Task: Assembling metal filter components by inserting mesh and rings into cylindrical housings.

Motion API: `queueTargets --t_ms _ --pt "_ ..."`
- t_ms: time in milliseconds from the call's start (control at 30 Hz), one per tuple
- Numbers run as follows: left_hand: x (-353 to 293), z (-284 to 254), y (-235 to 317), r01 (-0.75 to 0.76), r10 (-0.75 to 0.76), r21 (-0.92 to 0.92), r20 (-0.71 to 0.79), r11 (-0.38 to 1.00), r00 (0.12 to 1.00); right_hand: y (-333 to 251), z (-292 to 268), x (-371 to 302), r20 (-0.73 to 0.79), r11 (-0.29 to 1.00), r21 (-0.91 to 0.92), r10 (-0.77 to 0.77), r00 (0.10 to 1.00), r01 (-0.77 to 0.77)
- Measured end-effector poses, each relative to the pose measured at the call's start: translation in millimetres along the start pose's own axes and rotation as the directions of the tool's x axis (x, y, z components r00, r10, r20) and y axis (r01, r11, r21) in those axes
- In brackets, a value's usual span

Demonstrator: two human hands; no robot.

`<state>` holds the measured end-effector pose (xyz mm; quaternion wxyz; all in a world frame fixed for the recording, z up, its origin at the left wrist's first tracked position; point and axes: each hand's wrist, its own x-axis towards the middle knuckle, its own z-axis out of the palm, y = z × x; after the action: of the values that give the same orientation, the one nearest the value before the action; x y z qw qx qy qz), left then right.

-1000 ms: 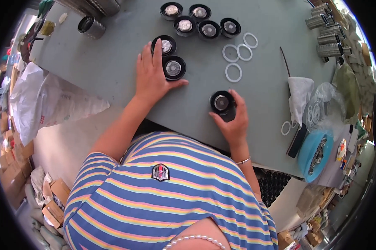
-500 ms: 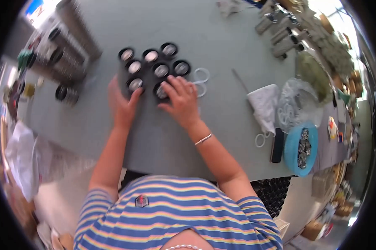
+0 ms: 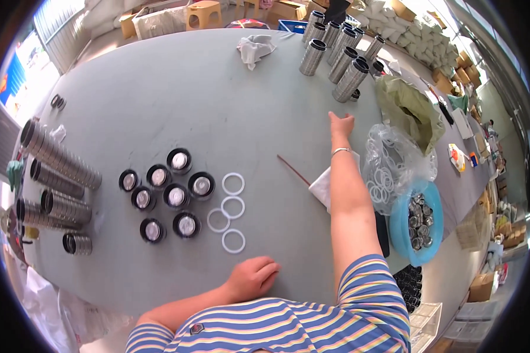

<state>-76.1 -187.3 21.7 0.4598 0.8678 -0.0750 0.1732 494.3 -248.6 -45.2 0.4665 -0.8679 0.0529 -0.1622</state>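
Note:
My left hand (image 3: 252,278) rests on the table near its front edge, fingers curled together and nothing visible in it. My right hand (image 3: 342,123) is stretched far out to the right, thumb apart from the fingers and no object seen in it. Just beyond it stand ribbed metallic cylinders with black rims (image 3: 351,80), apart from the hand. Left of centre is a loose group of black round caps with silvery centres (image 3: 176,195). Several thin white rings (image 3: 233,207) lie between that group and my right arm, some touching.
Tall stacks of ribbed cylinders (image 3: 62,159) line the left edge. On the right are a clear bag of white rings (image 3: 388,170), a blue basket (image 3: 399,229) of small metal parts, a green sack (image 3: 403,97), a white cloth (image 3: 320,188) and a thin rod (image 3: 293,169).
My right hand has left the black caps and reached out to the far right. My left hand has drawn back to the front edge. The view has tilted up and shifted.

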Motion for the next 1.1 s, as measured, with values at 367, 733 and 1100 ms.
queueTargets --t_ms 367,733,1100 --pt "-1 -15 -14 0.184 -0.141 -0.228 0.192 0.956 0.971 -45 36 71 -0.139 0.972 -0.232 0.013 0.99 -0.046" --pt "10 -8 -6 0.104 -0.105 -0.114 -0.002 0.988 0.995 -28 0 6 0.143 0.982 -0.006 -0.185 0.972 0.188" --pt "-12 -9 7 0.053 -0.072 -0.059 -0.398 0.997 0.915 -72 -162 -234 0.483 0.943 0.221 -0.328 0.812 0.249"
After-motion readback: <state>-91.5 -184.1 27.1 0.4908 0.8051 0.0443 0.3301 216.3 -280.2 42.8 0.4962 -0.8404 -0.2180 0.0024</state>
